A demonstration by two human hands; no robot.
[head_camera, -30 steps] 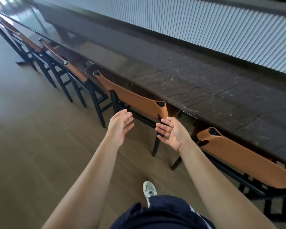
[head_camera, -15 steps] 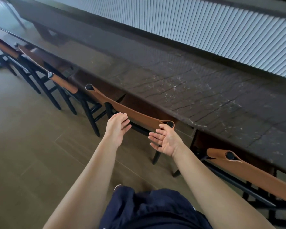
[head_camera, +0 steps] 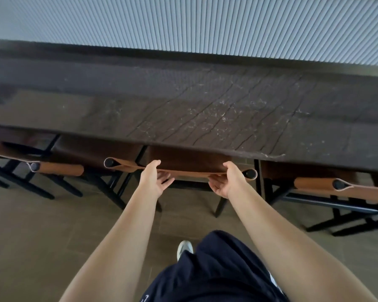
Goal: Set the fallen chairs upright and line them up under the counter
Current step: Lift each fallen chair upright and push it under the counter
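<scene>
Head camera, the only angle we've got. The middle chair is standing upright at twelve o'clock, its seat tucked under the counter and its tan sling backrest running just below the counter's near edge.

The left hand is gripping that backrest, thumb hooked over the top and fingers curling under the front. The right hand is doing the same at one o'clock, thumb on top and fingers wrapped below, right beside the chair's right-hand post. Both hands are closing on the sling and nothing else.

Now the trouble spots. That backrest is looking like soft leather, so a hard shove is likely going into slack rather than into the frame. The grip is also sitting off-centre, towards the right post, which is inviting the chair to swivel instead of sliding straight. If it swivels, its black legs are risking a clash with the left neighbour at ten o'clock or the right neighbour at three o'clock, both standing near. The thumbs are riding just beneath the counter lip, so lifting while pushing is asking for pinched knuckles. And dragging could have the legs catching on the floor and tipping the chair back towards the person.
</scene>
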